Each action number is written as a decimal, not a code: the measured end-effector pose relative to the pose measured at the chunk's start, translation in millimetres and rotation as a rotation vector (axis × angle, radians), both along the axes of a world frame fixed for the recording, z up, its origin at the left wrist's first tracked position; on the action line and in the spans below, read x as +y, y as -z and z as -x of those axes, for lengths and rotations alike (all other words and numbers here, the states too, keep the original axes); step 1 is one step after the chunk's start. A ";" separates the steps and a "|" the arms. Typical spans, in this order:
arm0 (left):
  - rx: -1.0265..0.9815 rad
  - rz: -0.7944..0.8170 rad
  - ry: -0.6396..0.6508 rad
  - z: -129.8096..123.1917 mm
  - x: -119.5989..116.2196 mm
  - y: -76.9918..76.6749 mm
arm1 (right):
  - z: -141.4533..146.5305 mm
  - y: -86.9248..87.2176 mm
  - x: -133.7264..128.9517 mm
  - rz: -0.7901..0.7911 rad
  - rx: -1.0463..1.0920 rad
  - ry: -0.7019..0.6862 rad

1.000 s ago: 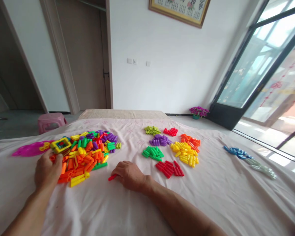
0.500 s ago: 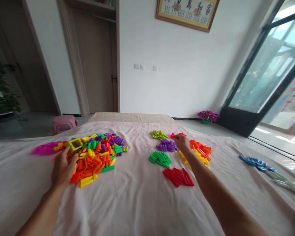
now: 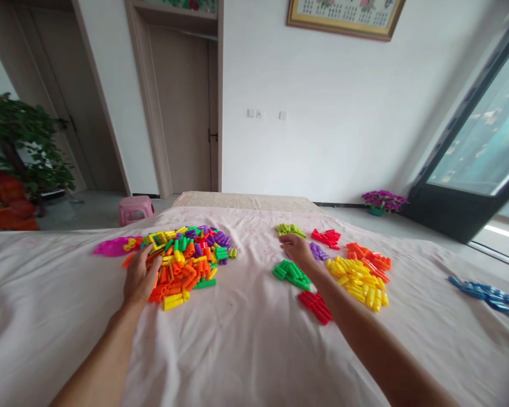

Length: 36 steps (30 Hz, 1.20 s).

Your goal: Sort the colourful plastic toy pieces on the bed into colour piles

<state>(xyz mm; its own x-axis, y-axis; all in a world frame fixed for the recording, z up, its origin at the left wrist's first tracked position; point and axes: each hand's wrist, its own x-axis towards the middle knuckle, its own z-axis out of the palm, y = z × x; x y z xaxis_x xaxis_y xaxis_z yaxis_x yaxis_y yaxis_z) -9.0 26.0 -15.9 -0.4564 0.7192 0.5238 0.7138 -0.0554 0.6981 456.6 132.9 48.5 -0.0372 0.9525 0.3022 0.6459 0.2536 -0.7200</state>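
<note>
My left hand (image 3: 141,277) lies at the left edge of a mixed heap of plastic toy tubes (image 3: 182,265), thumb and fingers apart, touching the orange pieces. A yellow square frame piece (image 3: 156,242) sits just beyond its fingertips. My right hand (image 3: 296,249) hovers over the purple pile (image 3: 318,252), partly covering it. Its fingers are curled together, and anything within them is hidden. Around it lie piles sorted by colour: lime green (image 3: 290,229), red at the back (image 3: 326,238), green (image 3: 292,273), red in front (image 3: 316,307), yellow (image 3: 358,281) and orange (image 3: 369,260).
A pale cloth (image 3: 233,345) with wrinkles covers the table. A magenta plastic piece (image 3: 112,247) lies left of the heap. Blue items (image 3: 483,293) are at the far right. Beyond the table stand a pink stool (image 3: 136,210) and potted purple flowers (image 3: 384,200).
My right hand has moved left and nearer, from the back red pile to over the purple one. The left hand stays at the heap. The whole view has shifted to the left.
</note>
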 end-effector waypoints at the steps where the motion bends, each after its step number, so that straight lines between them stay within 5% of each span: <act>1: 0.006 0.002 0.001 0.0 -0.1 0.0 | 26.8 2.4 -12.1 -0.019 -0.017 -0.117; 6: 0.064 -0.010 0.016 0.8 0.2 -0.1 | 139.7 11.1 -69.4 -0.078 -0.138 -0.488; 13: 0.111 -0.006 0.000 2.7 1.9 1.7 | 208.5 19.6 -82.6 -0.073 -0.453 -0.489; 21: 0.136 -0.013 -0.010 1.4 1.7 0.9 | 183.5 34.1 -77.9 -0.088 -0.214 -0.513; 29: 0.139 -0.007 -0.013 -0.9 -1.2 -2.0 | 142.6 31.3 -83.4 0.475 0.528 -0.423; 36: 0.217 0.040 -0.029 7.8 4.1 2.5 | 114.3 33.5 -83.2 0.426 0.457 -0.280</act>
<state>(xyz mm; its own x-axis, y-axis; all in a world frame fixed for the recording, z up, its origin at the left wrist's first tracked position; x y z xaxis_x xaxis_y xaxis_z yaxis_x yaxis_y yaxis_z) -16.7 30.1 -18.4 -0.3569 0.7293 0.5837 0.8486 -0.0082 0.5290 342.3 49.7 15.0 -0.2576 0.9648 -0.0525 0.2045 0.0014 -0.9789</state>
